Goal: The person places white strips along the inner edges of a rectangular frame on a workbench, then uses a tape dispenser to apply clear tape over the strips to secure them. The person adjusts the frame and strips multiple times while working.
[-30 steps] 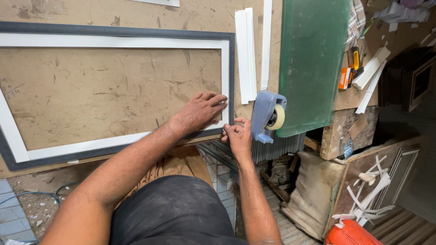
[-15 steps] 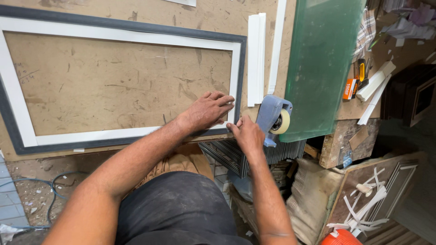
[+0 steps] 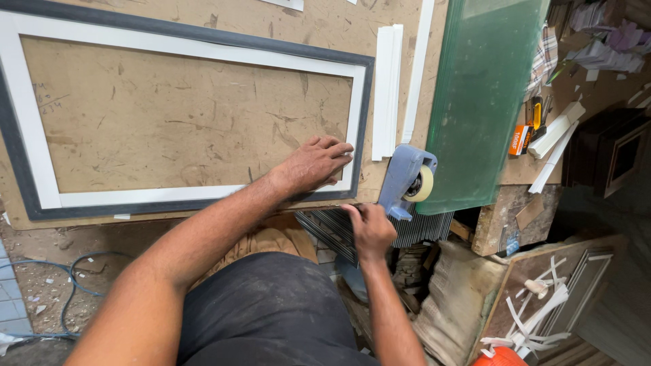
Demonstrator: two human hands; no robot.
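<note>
A large rectangular frame (image 3: 183, 196), dark grey outside with a white inner border, lies flat on a brown board worktable (image 3: 169, 122). My left hand (image 3: 313, 163) rests palm down on the frame's near right corner, fingers spread. My right hand (image 3: 369, 227) is at the table's front edge just below that corner, fingers curled at the edge; what it grips is hidden. A blue tape dispenser (image 3: 405, 181) with a roll of pale tape sits on the table right beside my right hand.
White strips (image 3: 388, 88) lie upright right of the frame. A green glass sheet (image 3: 485, 95) covers the table's right part. Small tools and white offcuts (image 3: 553, 135) lie further right. Stacked mouldings (image 3: 332, 230), boards and scraps sit under the table; a cable (image 3: 74, 285) runs on the floor.
The view has shifted, so the frame and table sit lower and further right in the picture. My right hand dropped from beside the dispenser to the table's front edge. My left hand stays on the corner.
</note>
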